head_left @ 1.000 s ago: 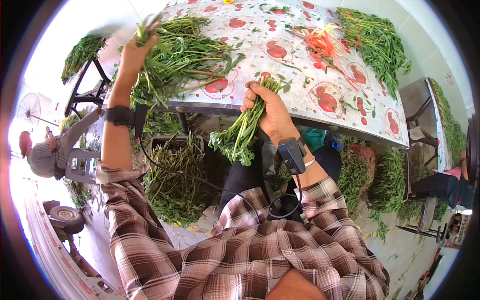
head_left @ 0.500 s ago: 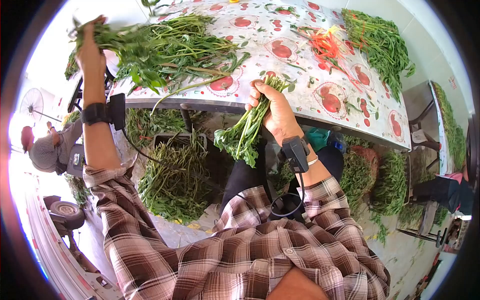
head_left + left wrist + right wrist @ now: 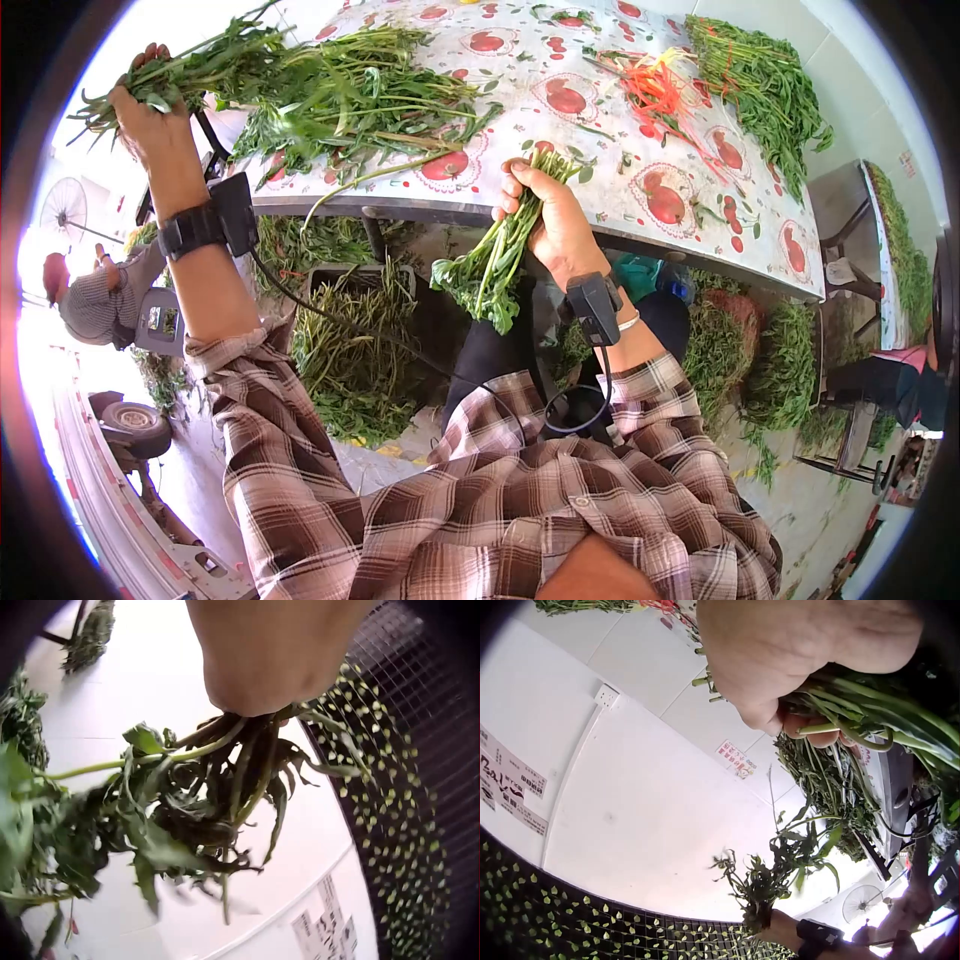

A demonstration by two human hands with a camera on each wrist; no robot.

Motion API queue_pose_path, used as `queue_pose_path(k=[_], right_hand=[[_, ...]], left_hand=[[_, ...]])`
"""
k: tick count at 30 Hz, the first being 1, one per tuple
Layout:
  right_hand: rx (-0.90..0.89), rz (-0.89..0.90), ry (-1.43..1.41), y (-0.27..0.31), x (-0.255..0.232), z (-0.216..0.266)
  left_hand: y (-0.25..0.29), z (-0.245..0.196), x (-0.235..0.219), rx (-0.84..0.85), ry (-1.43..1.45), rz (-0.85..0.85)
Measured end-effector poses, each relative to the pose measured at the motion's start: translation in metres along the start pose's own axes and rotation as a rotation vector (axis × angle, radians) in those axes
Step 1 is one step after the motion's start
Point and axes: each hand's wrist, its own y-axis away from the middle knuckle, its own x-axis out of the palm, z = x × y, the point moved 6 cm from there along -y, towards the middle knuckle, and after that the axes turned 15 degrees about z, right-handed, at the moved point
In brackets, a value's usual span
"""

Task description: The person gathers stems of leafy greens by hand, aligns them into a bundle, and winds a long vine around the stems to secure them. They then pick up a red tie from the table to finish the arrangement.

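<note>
In the head view my left hand [image 3: 158, 125] is raised beyond the table's left end, gripping long leafy stems [image 3: 225, 68] that spread over the heap of greens [image 3: 385, 95]. Dark, limp leaves [image 3: 187, 810] hang below that hand in the left wrist view. My right hand [image 3: 560, 232] is near the table's front edge, fingers and thumb wrapped round a bunch of leafy greens [image 3: 492, 268]. Its cut stem ends point up toward the table and its leaves hang down. Thick green stems [image 3: 870, 705] show beneath the right palm in the right wrist view.
Red and yellow ribbons [image 3: 655, 90] lie on the patterned tablecloth [image 3: 600, 185]. Another pile of greens [image 3: 760, 90] is at the table's right end. Under the table stand a dark crate [image 3: 405, 278] and heaps of stems [image 3: 360, 350]. Another person [image 3: 95, 300] sits at far left.
My left hand has swung left from above the heap to past the table's end, drawing the stems out with it. My right hand keeps its bunch almost in place.
</note>
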Motion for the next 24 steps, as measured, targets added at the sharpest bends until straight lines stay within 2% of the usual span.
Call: queue_pose_path(k=[3,6,8,11,14,15,18,19,24], right_hand=[[0.006,0.018,-0.001,0.001,0.003,0.000],[-0.008,0.037,-0.006,-0.001,0.002,-0.002],[0.006,0.014,0.029,0.001,0.006,-0.001],[0.069,0.047,0.056,0.003,0.021,-0.003],[0.130,0.197,0.013,0.002,0.048,-0.008],[0.120,0.213,0.000,0.000,0.055,-0.011],[0.113,0.237,-0.005,-0.002,0.078,-0.015],[0.137,0.250,-0.029,-0.002,0.083,-0.018],[0.157,0.277,-0.048,-0.006,0.088,-0.030]], left_hand=[[0.007,-0.005,0.013,-0.001,0.110,0.067],[0.029,-0.020,0.029,-0.020,-0.049,0.119],[0.050,-0.029,0.046,0.005,-0.090,0.239],[0.053,-0.025,0.055,-0.037,-0.077,0.148],[0.059,-0.023,0.061,-0.034,-0.022,0.209],[0.061,-0.019,0.061,-0.048,0.086,0.157],[0.075,-0.020,0.075,-0.058,0.086,0.147],[0.072,-0.018,0.077,-0.085,0.206,0.208],[0.086,-0.010,0.078,-0.099,0.241,0.271]])
